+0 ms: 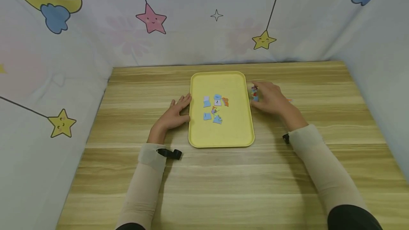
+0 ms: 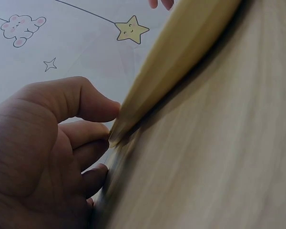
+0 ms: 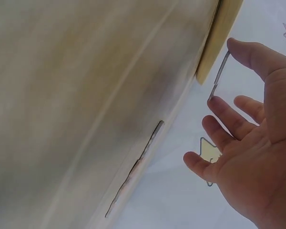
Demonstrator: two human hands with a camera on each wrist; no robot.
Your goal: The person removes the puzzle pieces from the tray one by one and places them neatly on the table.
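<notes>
Between the thumb and a fingertip of my right hand is a small strip of joined puzzle pieces, mostly blue and red. Seen edge-on in the right wrist view, the strip spans the gap from thumb to finger. That hand is just off the right side of a yellow tray. My left hand touches the tray's left side with its fingertips and thumb, the fingers loosely spread. Inside the tray lie several puzzle pieces, blue, white and orange, some overlapping or joined.
More flat pieces lie on the wooden table, right of the tray; in the head view an orange bit peeks out behind my right hand. A printed cloth hangs along the table's back edge.
</notes>
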